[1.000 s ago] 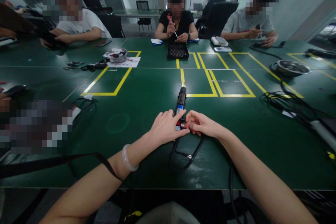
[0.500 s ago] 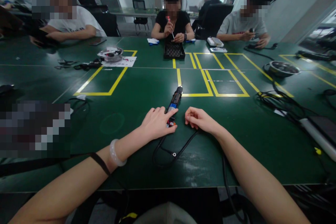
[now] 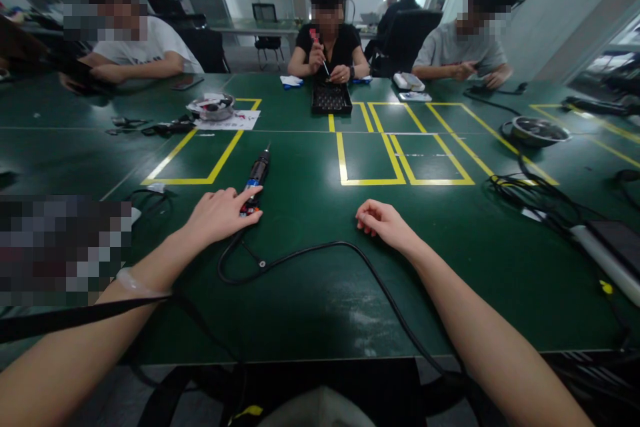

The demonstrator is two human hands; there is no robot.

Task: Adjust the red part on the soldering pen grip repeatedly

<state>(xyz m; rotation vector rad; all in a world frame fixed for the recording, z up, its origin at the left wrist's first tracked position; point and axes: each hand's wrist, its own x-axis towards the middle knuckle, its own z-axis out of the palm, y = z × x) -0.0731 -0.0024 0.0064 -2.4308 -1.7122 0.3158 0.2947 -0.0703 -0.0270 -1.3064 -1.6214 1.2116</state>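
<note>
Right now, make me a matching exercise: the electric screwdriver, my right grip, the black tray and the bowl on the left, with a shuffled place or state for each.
Things:
1. electric screwdriver
2. right grip
3. black tray
4. bowl on the left

Places and states:
A. before the person in the black top
B. fingers curled
C. on a white sheet
D. held by the left grip

Pairs: 1-D, 2-B, 3-A, 4-C

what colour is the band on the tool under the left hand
Blue; the band on the tool shows in the head view.
</note>
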